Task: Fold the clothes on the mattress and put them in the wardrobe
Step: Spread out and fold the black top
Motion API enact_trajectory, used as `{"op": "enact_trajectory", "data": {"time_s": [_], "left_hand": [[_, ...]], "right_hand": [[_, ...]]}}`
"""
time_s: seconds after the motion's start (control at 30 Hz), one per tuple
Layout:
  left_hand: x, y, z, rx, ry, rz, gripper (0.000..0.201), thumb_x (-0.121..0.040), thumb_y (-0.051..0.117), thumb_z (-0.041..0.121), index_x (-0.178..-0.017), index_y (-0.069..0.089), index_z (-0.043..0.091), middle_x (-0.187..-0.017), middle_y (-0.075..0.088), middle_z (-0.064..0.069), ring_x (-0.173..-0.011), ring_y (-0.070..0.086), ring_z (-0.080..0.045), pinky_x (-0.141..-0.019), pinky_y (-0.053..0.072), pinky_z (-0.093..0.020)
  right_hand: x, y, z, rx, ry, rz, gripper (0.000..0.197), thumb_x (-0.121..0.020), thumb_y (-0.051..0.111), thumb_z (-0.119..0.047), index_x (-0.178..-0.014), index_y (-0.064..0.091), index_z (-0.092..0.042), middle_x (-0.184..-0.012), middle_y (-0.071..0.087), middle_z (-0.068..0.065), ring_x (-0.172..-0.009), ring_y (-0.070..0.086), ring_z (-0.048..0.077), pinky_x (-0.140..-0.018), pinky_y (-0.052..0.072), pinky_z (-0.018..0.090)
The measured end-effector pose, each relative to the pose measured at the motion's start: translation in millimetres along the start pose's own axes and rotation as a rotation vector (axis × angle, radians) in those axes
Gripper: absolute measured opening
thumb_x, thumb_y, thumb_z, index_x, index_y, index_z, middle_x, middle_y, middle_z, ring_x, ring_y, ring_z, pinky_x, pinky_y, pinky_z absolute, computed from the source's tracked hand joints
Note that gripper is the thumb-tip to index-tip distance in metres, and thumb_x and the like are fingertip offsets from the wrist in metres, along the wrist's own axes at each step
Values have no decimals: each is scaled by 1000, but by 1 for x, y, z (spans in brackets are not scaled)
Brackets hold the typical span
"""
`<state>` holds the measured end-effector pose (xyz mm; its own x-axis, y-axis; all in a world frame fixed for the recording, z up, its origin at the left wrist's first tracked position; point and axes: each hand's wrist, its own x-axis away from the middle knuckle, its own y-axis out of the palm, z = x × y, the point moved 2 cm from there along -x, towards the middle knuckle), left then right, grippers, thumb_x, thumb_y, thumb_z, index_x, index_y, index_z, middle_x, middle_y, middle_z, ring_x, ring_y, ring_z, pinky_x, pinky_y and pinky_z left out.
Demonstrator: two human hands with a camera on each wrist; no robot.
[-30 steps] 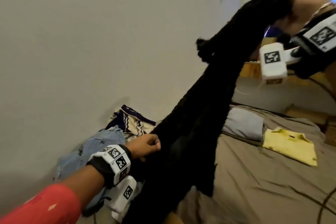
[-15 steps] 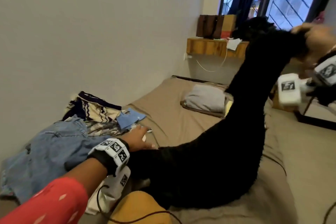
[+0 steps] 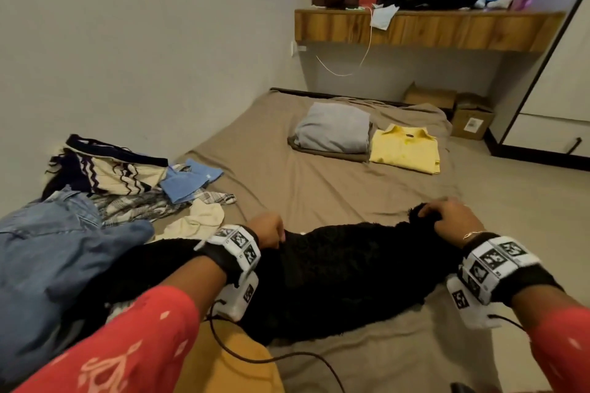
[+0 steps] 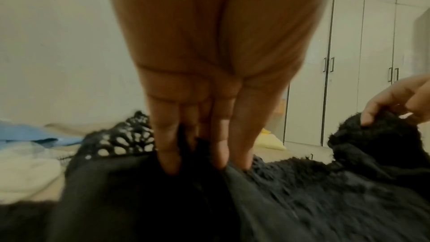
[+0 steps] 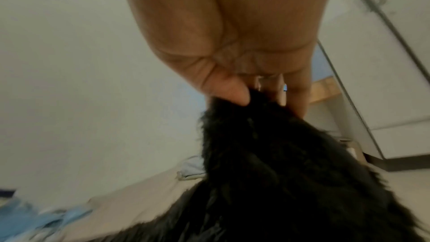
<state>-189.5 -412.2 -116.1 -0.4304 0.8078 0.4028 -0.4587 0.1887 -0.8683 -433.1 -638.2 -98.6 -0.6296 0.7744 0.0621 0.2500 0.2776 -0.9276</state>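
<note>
A black fuzzy garment lies stretched across the near part of the brown-sheeted mattress. My left hand holds its left part; in the left wrist view the fingers dig down into bunched black cloth with a lace edge. My right hand pinches the garment's right end, and the right wrist view shows thumb and fingers clamped on the fuzzy cloth. The wardrobe stands at the far right with its doors closed.
Unfolded clothes are heaped at the left by the wall: jeans, patterned shorts, a blue cloth. A folded grey item and a folded yellow shirt lie further up the mattress. Cardboard boxes sit under a wooden shelf.
My right hand came down from head height to the mattress, laying the black garment flat. My left hand kept hold of its other end low on the bed.
</note>
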Motion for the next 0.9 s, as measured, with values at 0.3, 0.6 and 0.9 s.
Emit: {"op": "enact_trajectory", "data": {"time_s": [0.3, 0.6, 0.9], "left_hand": [[41, -66, 14, 981, 142, 159, 47, -82, 40, -22, -61, 70, 6, -66, 63, -7, -60, 53, -13, -55, 45, -18], [68, -112, 6, 1349, 236, 399, 51, -83, 29, -23, -62, 70, -1, -61, 68, -8, -75, 57, -22, -56, 55, -17], [74, -71, 50, 1298, 437, 235, 48, -77, 65, -4, -118, 50, 16, -110, 57, -4, -85, 63, -8, -73, 55, -20]], "right_hand": [[33, 97, -75, 249, -250, -246, 66, -84, 60, -28, -142, 28, -21, -138, 38, 7, -125, 40, 31, -102, 38, 41], [27, -57, -57, -361, -304, 162, 20, -93, 51, -13, -100, 66, -1, -85, 62, 8, -79, 55, 21, -65, 38, 15], [43, -144, -125, -712, -495, 134, 25, -98, 39, -15, -93, 59, -1, -70, 57, -2, -52, 53, -6, -57, 42, 9]]}}
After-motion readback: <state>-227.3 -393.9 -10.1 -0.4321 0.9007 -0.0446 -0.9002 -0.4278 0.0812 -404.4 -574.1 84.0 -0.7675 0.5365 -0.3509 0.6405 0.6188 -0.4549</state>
